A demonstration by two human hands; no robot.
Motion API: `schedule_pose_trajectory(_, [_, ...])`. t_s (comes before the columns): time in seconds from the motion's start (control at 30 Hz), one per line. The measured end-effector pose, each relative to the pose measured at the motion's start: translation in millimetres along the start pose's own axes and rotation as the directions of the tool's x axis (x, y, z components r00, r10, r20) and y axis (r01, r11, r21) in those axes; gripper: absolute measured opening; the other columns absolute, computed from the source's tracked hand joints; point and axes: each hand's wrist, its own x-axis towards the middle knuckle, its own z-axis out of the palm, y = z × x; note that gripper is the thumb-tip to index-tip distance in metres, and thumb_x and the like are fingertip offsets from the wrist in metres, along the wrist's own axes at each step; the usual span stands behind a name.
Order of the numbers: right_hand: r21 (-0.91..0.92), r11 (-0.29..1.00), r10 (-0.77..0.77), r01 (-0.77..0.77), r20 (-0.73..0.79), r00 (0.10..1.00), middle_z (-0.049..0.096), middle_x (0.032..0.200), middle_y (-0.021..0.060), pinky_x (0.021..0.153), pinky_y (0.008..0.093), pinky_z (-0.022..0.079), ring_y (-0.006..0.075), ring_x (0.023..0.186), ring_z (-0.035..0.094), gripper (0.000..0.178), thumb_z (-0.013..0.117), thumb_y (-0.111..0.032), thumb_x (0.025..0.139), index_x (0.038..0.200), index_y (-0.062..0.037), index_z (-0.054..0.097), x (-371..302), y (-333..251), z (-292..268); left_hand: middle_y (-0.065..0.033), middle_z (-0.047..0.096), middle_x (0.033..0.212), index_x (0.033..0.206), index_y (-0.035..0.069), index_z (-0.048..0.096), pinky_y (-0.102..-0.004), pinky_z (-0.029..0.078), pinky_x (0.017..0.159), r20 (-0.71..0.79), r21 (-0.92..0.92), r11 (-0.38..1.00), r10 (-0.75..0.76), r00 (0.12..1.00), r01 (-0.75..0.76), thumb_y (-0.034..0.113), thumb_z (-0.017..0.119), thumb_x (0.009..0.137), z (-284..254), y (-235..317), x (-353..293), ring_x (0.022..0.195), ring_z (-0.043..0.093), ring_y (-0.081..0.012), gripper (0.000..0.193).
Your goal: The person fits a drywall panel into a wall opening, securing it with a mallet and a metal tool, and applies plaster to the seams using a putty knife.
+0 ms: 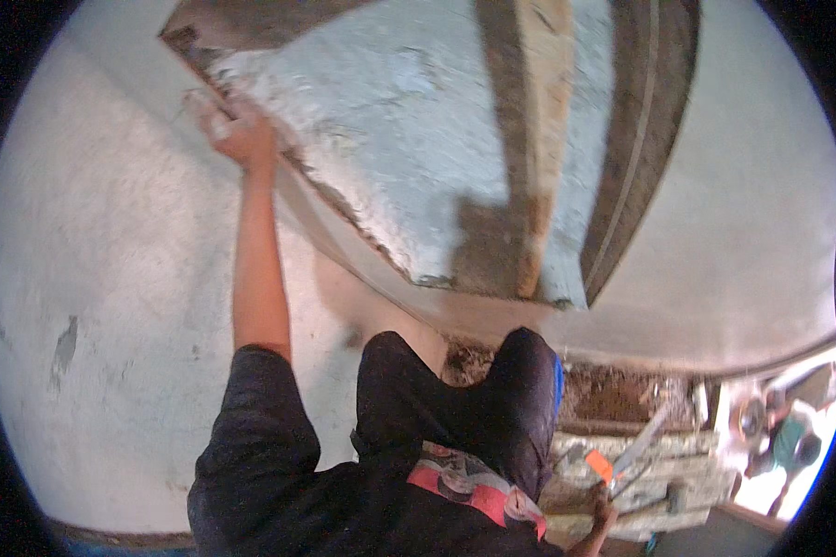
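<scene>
My left arm reaches up to the slanting edge of a rough, pale blue-grey recessed surface. My left hand is at that edge with its fingers curled and whitish. Whether they grip the edge or a small piece is hard to make out. Low on the right, my right hand is closed just below a flat orange piece. A long grey blade slants up beside it. How the hand, the orange piece and the blade join is blurred.
A pale brown wooden post crosses the recess. Smooth plastered wall spreads to the left. Worn planks with a dark-headed tool lie beside my legs. Beyond an opening at the lower right is another person.
</scene>
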Motion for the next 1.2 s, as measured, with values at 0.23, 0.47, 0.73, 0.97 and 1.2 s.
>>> schedule_pose_trajectory(0.23, [-0.414, 0.887, 0.203, -0.203, -0.044, 0.978, 0.066, 0.080, 0.0130, 0.077, 0.0395, 0.051, 0.0263, 0.080, 0.064, 0.054, 0.058, -0.046, 0.095, 0.099, 0.0064, 0.070, -21, -68, -50, -0.0326, 0.046, 0.142, 0.136, -0.013, 0.047, -0.0463, 0.035, 0.113, -0.035, 0.101, 0.993, 0.066, 0.997, -0.062, 0.014, 0.065, 0.089, -18, 4, 15, 0.135, 0.043, -0.0446, 0.057])
schedule_pose_trajectory(0.47, [-0.399, 0.907, 0.095, -0.130, -0.106, 0.990, 0.067, 0.084, 0.0148, 0.078, 0.0407, 0.051, 0.0277, 0.083, 0.064, 0.051, 0.058, -0.043, 0.096, 0.101, 0.0065, 0.069, -28, -118, -60, -0.0352, 0.039, 0.145, 0.138, -0.015, 0.042, -0.0498, 0.035, 0.113, -0.003, 0.025, 1.000, -0.009, 1.000, 0.009, 0.006, 0.063, 0.086, -26, 18, 21, 0.138, 0.037, -0.0468, 0.060])
schedule_pose_trajectory(0.73, [-0.318, 0.948, -0.072, -0.031, -0.308, 0.949, 0.068, 0.089, 0.0169, 0.080, 0.0421, 0.052, 0.0293, 0.086, 0.065, 0.047, 0.058, -0.039, 0.097, 0.102, 0.0066, 0.068, -80, -168, -99, -0.0355, 0.039, 0.145, 0.141, -0.014, 0.038, -0.0508, 0.033, 0.114, 0.006, 0.009, 0.998, -0.056, 0.998, 0.056, 0.003, 0.062, 0.083, -26, 21, 15, 0.138, 0.036, -0.0490, 0.065])
schedule_pose_trajectory(0.97, [-0.203, 0.972, -0.214, 0.119, -0.546, 0.810, 0.069, 0.093, 0.0188, 0.081, 0.0433, 0.052, 0.0308, 0.088, 0.065, 0.043, 0.058, -0.035, 0.098, 0.104, 0.0066, 0.067, -159, -224, -157, -0.0342, 0.043, 0.143, 0.139, -0.011, 0.042, -0.0511, 0.035, 0.112, -0.032, 0.032, 0.999, -0.037, 0.999, 0.038, 0.008, 0.063, 0.085, -26, 16, 16, 0.134, 0.041, -0.0491, 0.061])
schedule_pose_trajectory(1.2, [-0.177, 0.932, -0.352, 0.315, -0.647, 0.677, 0.070, 0.097, 0.0206, 0.082, 0.0445, 0.052, 0.0322, 0.090, 0.066, 0.040, 0.059, -0.032, 0.099, 0.105, 0.0067, 0.066, -197, -270, -200, -0.0340, 0.042, 0.144, 0.143, -0.009, 0.037, -0.0507, 0.034, 0.113, 0.063, 0.011, 0.998, -0.061, 0.996, 0.061, 0.007, 0.065, 0.080, -40, 21, 25, 0.134, 0.041, -0.0490, 0.071])
